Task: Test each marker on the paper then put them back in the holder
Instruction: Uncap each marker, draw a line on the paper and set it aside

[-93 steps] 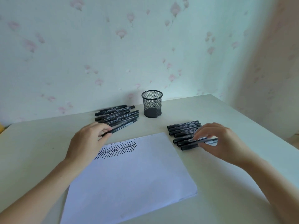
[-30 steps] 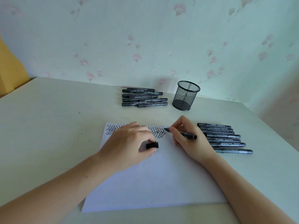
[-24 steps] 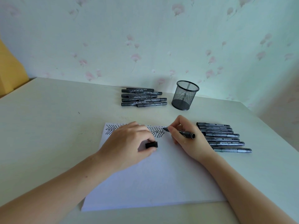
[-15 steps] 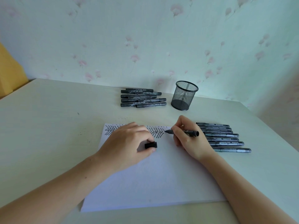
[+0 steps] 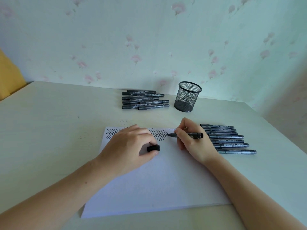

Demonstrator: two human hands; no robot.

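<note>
A white paper (image 5: 159, 183) lies in front of me with a row of black chevron marks (image 5: 159, 136) along its far edge. My right hand (image 5: 191, 143) grips an uncapped black marker (image 5: 196, 135), its tip at the right end of the marks. My left hand (image 5: 129, 146) rests on the paper and pinches the black cap (image 5: 153, 148). An empty black mesh holder (image 5: 187, 97) stands at the back. One group of capped markers (image 5: 144, 101) lies left of the holder, another group of markers (image 5: 227, 138) lies right of my right hand.
The pale table (image 5: 49, 130) meets a flowered wall at the back. Its right edge slants away near the right marker group. Something yellow (image 5: 8, 77) stands at the far left beyond the table's corner.
Since three seconds ago my right hand took a marker from the right group and my left pulled off its cap. In the last second the marker tip moved slightly down at the row's right end.
</note>
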